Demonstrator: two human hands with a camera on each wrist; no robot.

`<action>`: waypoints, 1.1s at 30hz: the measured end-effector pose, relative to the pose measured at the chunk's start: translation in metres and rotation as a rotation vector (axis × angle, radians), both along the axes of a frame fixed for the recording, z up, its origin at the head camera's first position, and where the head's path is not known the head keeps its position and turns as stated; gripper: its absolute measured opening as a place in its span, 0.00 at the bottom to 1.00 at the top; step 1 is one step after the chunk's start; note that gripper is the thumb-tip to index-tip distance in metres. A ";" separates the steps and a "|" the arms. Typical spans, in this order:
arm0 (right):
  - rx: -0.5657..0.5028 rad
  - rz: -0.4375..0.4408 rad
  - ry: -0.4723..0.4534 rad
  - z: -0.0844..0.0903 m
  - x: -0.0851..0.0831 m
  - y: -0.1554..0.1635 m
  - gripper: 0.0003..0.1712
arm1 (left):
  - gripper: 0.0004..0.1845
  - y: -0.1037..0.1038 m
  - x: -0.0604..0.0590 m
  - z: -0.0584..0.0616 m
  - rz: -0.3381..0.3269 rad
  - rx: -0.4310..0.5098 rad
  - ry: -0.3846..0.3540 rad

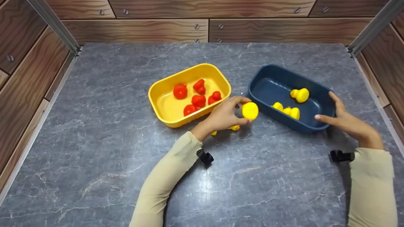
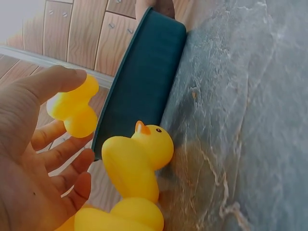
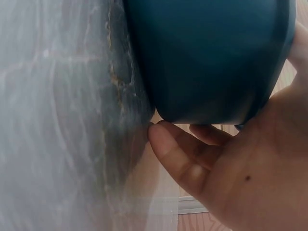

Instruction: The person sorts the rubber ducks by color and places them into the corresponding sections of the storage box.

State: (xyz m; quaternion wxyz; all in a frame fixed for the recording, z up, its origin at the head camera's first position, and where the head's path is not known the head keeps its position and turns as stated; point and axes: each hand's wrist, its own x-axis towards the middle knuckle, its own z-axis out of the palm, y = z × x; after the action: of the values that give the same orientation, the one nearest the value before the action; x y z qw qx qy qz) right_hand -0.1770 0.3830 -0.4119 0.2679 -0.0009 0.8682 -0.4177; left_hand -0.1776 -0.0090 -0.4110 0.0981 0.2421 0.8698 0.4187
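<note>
Pinching a yellow rubber duck [image 1: 250, 110] between thumb and fingertips, left hand [image 1: 222, 116] raised just above the grey marble counter [image 1: 126, 151], in the gap between the yellow tub [image 1: 164, 94] and the dark blue tub [image 1: 268, 75]. Held duck just beside the near-left rim of the blue tub, not inside it. In the left wrist view, same duck [image 2: 73, 107] seen clamped under the thumb with the other fingers loosely spread. Beneath that hand, on the counter, two more yellow ducks: one upright with orange beak against the blue tub's outer wall [image 2: 139, 159], another only partly visible at the frame's lower edge [image 2: 120, 219]. Right hand [image 1: 345, 121] wrapped around the near-right corner of the blue tub, thumb over the rim, fingers curled on the outer wall; fingertips [image 3: 166, 144] pressed at the tub's base against the counter. Inside the blue tub: one yellow duck toward the far right [image 1: 300, 94], a cluster of yellow ducks along the near wall [image 1: 288, 111]. Inside the yellow tub, left of centre: five red ducks [image 1: 197, 96]. Wood-pattern panels [image 1: 135, 30] enclosing the counter on the far, left and right sides.
</note>
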 end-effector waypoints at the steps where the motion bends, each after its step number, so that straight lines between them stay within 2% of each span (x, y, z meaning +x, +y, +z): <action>1: 0.001 0.000 -0.001 0.000 0.000 0.000 0.61 | 0.32 0.001 0.000 0.001 0.006 0.007 0.003; 15: -0.015 0.003 -0.005 0.001 0.002 0.001 0.60 | 0.32 0.023 0.000 0.013 0.074 0.107 0.090; 24: 0.003 0.001 -0.007 0.000 0.001 0.000 0.61 | 0.33 0.040 -0.003 0.017 0.095 0.101 0.031; 33: 0.012 0.003 0.003 0.000 0.000 0.000 0.61 | 0.33 0.047 -0.011 0.016 0.140 0.152 0.027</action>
State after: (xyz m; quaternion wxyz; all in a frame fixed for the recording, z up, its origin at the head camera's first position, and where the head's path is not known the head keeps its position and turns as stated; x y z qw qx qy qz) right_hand -0.1768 0.3827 -0.4117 0.2672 -0.0012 0.8710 -0.4122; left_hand -0.1890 0.0382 -0.3950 0.0380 0.1931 0.8515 0.4861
